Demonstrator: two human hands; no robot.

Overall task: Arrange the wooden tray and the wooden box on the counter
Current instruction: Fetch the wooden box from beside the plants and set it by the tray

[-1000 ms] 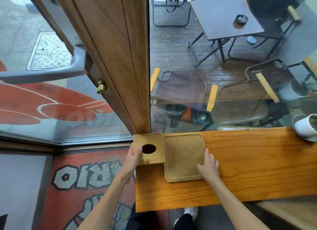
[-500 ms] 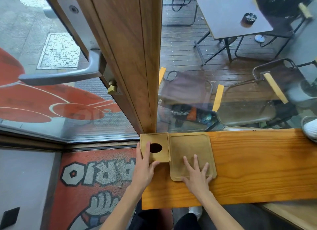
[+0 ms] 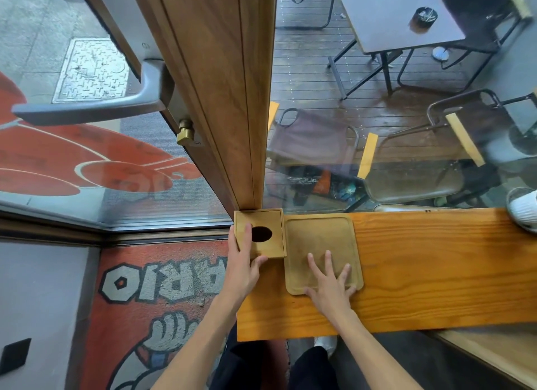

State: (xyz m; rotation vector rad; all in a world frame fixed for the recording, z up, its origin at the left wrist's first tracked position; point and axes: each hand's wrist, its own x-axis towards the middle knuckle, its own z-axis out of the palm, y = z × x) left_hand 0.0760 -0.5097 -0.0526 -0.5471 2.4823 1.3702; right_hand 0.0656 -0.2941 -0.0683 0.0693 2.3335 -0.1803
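Observation:
A square wooden box (image 3: pixel 270 221) with a dark oval hole in its lid stands at the far left corner of the orange wooden counter (image 3: pixel 436 267), against the window. The flat wooden tray (image 3: pixel 319 238) lies right beside it, their edges touching. My left hand (image 3: pixel 244 262) clasps the box's near left corner, fingers on the lid and left side, thumb at the front. Fingers spread, my right hand (image 3: pixel 331 285) lies flat on the tray's near part.
A wooden door post (image 3: pixel 232 99) with a grey lever handle (image 3: pixel 87 108) rises just behind the box. A white ribbed pot (image 3: pixel 523 209) sits at the counter's far right. Glass runs along the counter's back edge. A red printed mat (image 3: pixel 162 296) covers the floor at the left.
My right hand has slid from the tray's right edge to lie flat on its near part. My left hand has shifted onto the box's lid. The camera has moved closer.

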